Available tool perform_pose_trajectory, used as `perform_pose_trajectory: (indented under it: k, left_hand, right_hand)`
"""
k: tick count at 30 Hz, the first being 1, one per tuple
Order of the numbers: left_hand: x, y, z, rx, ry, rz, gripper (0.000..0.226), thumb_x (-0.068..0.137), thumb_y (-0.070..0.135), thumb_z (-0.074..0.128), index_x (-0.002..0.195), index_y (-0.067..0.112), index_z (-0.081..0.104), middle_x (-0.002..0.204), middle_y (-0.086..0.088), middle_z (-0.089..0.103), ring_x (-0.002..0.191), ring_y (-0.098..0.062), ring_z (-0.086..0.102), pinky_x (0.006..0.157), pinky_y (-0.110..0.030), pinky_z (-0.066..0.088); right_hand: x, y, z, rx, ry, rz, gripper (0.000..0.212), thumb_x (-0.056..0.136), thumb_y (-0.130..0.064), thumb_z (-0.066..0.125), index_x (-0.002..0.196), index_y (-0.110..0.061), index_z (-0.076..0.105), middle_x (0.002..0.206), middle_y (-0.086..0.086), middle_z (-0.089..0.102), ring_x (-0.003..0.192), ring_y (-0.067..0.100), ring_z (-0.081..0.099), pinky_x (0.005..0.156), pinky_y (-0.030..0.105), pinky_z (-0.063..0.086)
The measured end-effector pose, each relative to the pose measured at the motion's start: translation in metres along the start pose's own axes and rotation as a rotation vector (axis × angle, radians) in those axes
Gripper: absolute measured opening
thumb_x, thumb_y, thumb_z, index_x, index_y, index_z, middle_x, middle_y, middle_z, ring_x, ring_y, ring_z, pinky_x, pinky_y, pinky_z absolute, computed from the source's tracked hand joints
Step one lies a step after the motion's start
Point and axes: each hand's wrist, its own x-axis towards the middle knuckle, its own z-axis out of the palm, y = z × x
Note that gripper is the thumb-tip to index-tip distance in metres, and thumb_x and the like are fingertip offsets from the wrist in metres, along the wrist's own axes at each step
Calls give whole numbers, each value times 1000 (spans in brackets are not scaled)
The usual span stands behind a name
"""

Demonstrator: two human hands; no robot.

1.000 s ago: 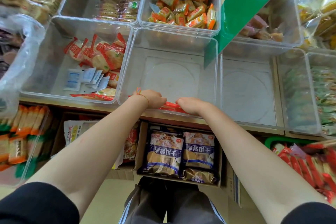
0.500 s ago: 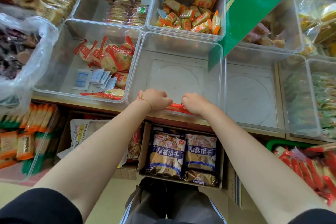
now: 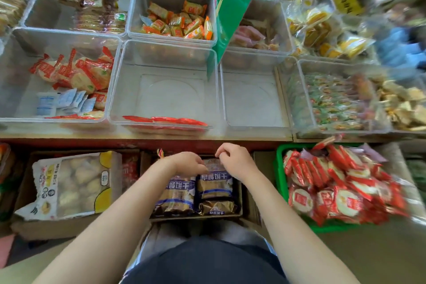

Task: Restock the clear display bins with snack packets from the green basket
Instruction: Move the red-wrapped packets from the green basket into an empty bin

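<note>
The middle clear bin (image 3: 166, 57) holds a row of red snack packets (image 3: 164, 120) along its front wall; the rest of its floor is bare. The green basket (image 3: 280, 168) at lower right is heaped with red-and-white packets (image 3: 334, 187). My left hand (image 3: 187, 163) and my right hand (image 3: 235, 159) hang below the shelf edge, close together over a box of blue biscuit packs. Both have loosely curled fingers and hold nothing.
A clear bin (image 3: 251, 99) right of the middle one has nothing in it. The left bin (image 3: 57, 37) holds red rice-cracker packets and small blue sachets. A green sign (image 3: 230, 7) leans over the bins. Boxes of stock (image 3: 73, 184) sit under the shelf.
Both hands let go of the red packets at the middle bin's front and drew back below the shelf edge. The view swung right, bringing the green basket into sight.
</note>
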Motion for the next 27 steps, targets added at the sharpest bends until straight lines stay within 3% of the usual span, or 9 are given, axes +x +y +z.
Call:
perform_pose_trajectory:
  k: [2,4,7,12,15,18,21,24,27]
  left_hand:
    - [7,15,12,-66,65,-10,31,97,41,49,112,19,65,103,2,67,92,-17,66,87,-39,55]
    - [17,34,25,-143,266,-28,27,94,35,50,110,20,67,103,2,66,93,-18,63,84,-35,54]
    - [41,76,46,-264,415,-49,23,92,29,50,103,21,68,93,2,70,80,-18,65,70,-29,52]
    - [95,178,103,-459,414,-61,17,95,22,52,97,17,67,87,-4,72,75,-20,68,70,-29,53]
    - [127,241,138,-489,388,-38,18,94,18,52,96,13,69,89,-10,73,77,-28,69,70,-30,52]
    - [148,292,165,-456,332,-19,17,94,18,51,89,17,68,90,-8,73,79,-25,70,72,-31,54]
    - [161,326,179,-459,324,-18,19,95,14,50,94,13,69,88,-8,73,71,-17,65,68,-23,51]
    - [169,346,183,-479,366,-48,19,94,14,51,99,9,69,90,-9,73,71,-17,64,64,-24,49]
    - [171,358,183,-501,379,-62,20,93,13,50,99,10,69,83,-4,71,72,-24,68,62,-26,49]
  right_hand:
    - [-7,26,-10,-21,-38,19,25,95,-16,44,88,-25,67,79,-12,61,78,15,58,69,31,47]
    - [-9,49,-25,-21,-24,22,24,93,-17,45,85,-26,66,81,-10,63,81,16,59,74,33,49]
    - [-7,92,-53,23,27,-5,22,94,-18,46,92,-22,68,92,-6,65,86,17,57,72,31,45]
    - [-10,203,-108,-34,138,-47,19,89,-14,50,97,-17,67,103,4,60,101,24,55,87,37,44]
    - [-12,275,-155,-220,341,-54,24,86,-13,54,108,-15,65,113,9,55,108,28,49,94,41,42]
    - [-11,330,-201,-308,480,29,36,84,-12,58,120,-13,58,126,13,50,119,31,45,100,43,38]
    - [-5,366,-226,-389,305,196,58,87,-27,62,140,-18,40,145,14,38,137,31,32,112,44,27]
    - [0,390,-233,-252,48,286,84,87,-47,65,153,-22,20,158,16,19,147,35,16,116,51,24]
    - [4,400,-235,-239,12,222,77,90,-45,62,152,-26,22,156,14,24,143,37,26,112,53,33]
